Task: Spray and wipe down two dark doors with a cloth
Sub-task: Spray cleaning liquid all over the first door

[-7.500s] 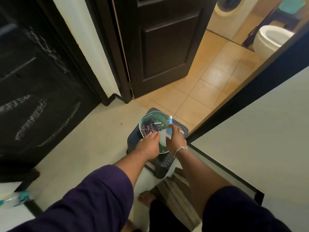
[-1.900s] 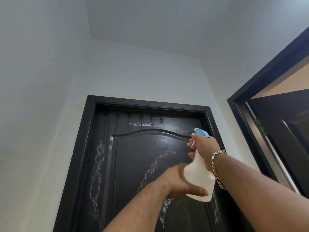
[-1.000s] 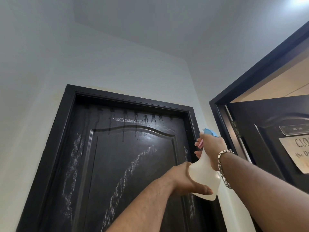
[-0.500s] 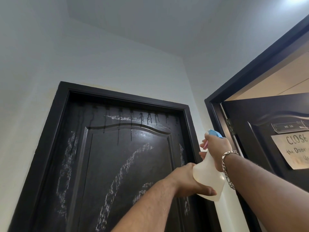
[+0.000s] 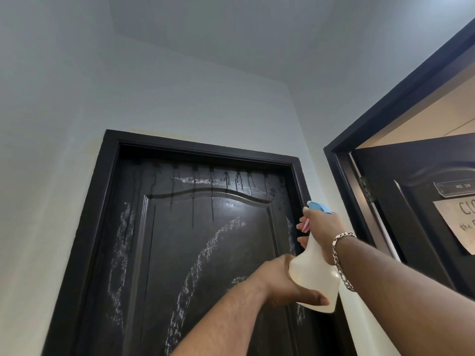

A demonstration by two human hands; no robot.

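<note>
Paper sign (image 5: pixel 460 223), grey wall (image 5: pixel 64 104)

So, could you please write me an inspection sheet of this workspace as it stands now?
Surface: closed dark door bears white streaks and wet drips running from its top.
Job's things: white spray bottle, blue head aimed at that door; open dark door at right; no cloth seen.
Clutter: nothing seen.
Grippers: right hand grips the bottle's neck, fingers at the pink trigger; left hand holds the bottle's body from below.
Cables: nothing seen.
Surroundings: pale walls and ceiling; paper sign and small plate on the open door; bracelet on right wrist.
</note>
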